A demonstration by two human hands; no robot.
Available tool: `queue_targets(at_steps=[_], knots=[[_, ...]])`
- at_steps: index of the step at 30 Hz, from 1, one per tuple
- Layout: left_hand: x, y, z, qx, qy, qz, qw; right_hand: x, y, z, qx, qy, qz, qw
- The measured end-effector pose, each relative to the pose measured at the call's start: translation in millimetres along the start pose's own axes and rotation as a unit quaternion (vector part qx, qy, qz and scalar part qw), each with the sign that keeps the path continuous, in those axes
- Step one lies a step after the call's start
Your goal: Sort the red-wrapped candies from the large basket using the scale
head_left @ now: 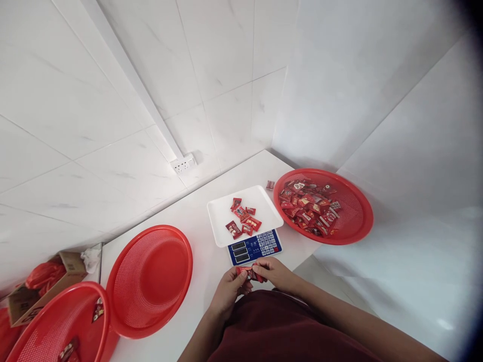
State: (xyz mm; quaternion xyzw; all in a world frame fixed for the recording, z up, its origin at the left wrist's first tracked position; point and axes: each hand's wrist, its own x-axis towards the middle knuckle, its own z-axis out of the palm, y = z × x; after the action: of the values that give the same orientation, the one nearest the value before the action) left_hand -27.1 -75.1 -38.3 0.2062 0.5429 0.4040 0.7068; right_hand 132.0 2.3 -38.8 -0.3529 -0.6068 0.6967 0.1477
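Note:
Both hands meet just in front of a blue-faced digital scale on the white table. My left hand and my right hand pinch a few small red-wrapped candies between their fingers. Several more red candies lie on the scale's white tray. A red mesh basket to the right holds a heap of wrapped candies.
An empty red mesh basket sits left of the scale, and another red basket with a few candies is at the bottom left. A single candy lies by the right basket. A cardboard box with a red bag stands far left. A wall socket is behind.

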Motion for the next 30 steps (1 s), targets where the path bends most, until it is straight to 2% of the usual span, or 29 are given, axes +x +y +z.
queue_targets(at_steps=[6,8,10,12,14,16,18,21,23,27,30], knots=[[1.8,4.4,1.6,-0.019,-0.011,0.005,1.000,5.6,7.8,-1.9,0.033,-0.010,0.000,0.999],[6.3,9.4,-1.7,0.026,0.013,0.027,0.999,9.0,10.3,-12.4,0.029,0.041,0.007,0.999],[15.4,16.9,-8.5,0.118,0.067,0.071,0.988,12.0,13.6,-33.1,0.016,0.143,0.019,0.989],[29.5,26.6,-16.1,0.241,0.115,0.133,0.954,13.2,17.8,-62.3,-0.030,0.271,0.026,0.962],[48.5,37.7,-20.3,0.373,0.126,0.194,0.899,11.8,23.5,-94.0,-0.122,0.382,0.035,0.916],[71.8,49.5,-18.2,0.498,0.106,0.221,0.832,8.9,31.9,-121.0,-0.194,0.453,0.060,0.868],[97.7,61.1,-10.1,0.601,0.079,0.206,0.768,6.0,42.9,-138.4,-0.239,0.490,0.100,0.832],[133.1,76.3,4.0,0.699,0.043,0.167,0.694,4.1,59.5,-146.9,-0.294,0.487,0.116,0.814],[147.5,82.5,7.8,0.729,0.032,0.150,0.668,4.3,66.8,-146.3,-0.315,0.475,0.103,0.815],[144.5,80.1,-5.7,0.738,0.036,0.146,0.657,4.7,70.7,-145.5,-0.332,0.465,0.120,0.812],[126.2,69.4,-25.7,0.713,0.068,0.169,0.677,5.2,69.8,-146.6,-0.341,0.460,0.150,0.806]])
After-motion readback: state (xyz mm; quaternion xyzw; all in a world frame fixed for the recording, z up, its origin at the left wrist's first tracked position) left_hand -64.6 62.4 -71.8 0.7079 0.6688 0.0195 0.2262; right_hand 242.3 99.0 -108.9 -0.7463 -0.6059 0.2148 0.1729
